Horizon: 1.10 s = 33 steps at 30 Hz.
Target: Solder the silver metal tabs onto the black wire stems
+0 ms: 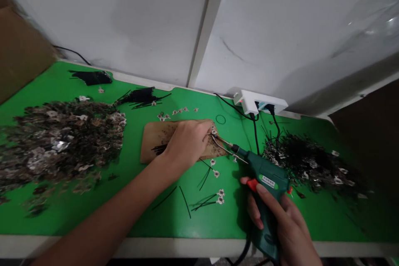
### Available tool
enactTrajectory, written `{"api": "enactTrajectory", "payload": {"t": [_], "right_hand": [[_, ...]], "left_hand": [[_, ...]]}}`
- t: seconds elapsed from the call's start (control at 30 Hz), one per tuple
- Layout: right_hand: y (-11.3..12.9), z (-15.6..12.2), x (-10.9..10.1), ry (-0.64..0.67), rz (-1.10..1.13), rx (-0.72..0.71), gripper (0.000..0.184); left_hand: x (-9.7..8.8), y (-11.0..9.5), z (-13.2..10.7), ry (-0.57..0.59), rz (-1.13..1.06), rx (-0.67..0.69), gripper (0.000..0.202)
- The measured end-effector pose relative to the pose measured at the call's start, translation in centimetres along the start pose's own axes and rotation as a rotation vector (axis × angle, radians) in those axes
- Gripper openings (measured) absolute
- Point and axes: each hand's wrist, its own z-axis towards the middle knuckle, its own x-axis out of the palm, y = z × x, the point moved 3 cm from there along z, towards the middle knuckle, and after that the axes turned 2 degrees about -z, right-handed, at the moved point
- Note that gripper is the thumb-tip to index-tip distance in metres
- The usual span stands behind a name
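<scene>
My right hand point(280, 216) is wrapped round the handle of a green soldering gun point(269, 174), with a finger at its red trigger point(252, 184). The gun's tip meets a small metal terminal point(213, 129) at the right end of a brown board point(149, 133). Over that board my left hand point(188, 139) is closed in a pinch, its fingertips right by the terminal. A thin black wire seems to be in the pinch, though the fingers hide most of it. More black wires point(159, 149) lie under the left palm. Dark specks mark the board.
A large heap of metal terminals point(68, 133) covers the left side. Wired terminals are piled point(308, 158) at right. Bundles of black wires point(140, 96) lie at the back. Against the wall sits a white power strip point(264, 102) with plugged cords. Loose terminals with wires point(220, 196) lie in front.
</scene>
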Motion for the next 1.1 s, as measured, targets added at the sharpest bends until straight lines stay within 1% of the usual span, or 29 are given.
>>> {"api": "enactTrajectory", "payload": {"t": [0.27, 0.47, 0.6, 0.87, 1.0, 1.1], "right_hand": [[-0.7, 0.4, -0.4, 0.011, 0.022, -0.014, 0.042], [-0.8, -0.4, 0.0, -0.067, 0.065, -0.063, 0.036], [-0.6, -0.5, 0.4, -0.079, 0.076, -0.091, 0.034], [-0.8, -0.6, 0.3, -0.121, 0.110, -0.135, 0.031], [-0.8, -0.6, 0.3, -0.136, 0.118, -0.142, 0.031], [-0.7, -0.6, 0.5, -0.134, 0.135, -0.140, 0.032]], "left_hand": [[0.0, 0.0, 0.2, 0.025, -0.010, -0.029, 0.010], [0.1, 0.0, 0.2, 0.041, 0.003, -0.029, 0.011], [-0.1, -0.1, 0.2, 0.042, 0.011, -0.024, 0.013], [0.1, -0.2, 0.0, 0.044, 0.023, -0.012, 0.015], [-0.5, -0.2, -0.1, 0.036, -0.017, 0.003, 0.013], [-1.2, -0.6, -0.2, 0.071, -0.058, 0.049, 0.012]]}}
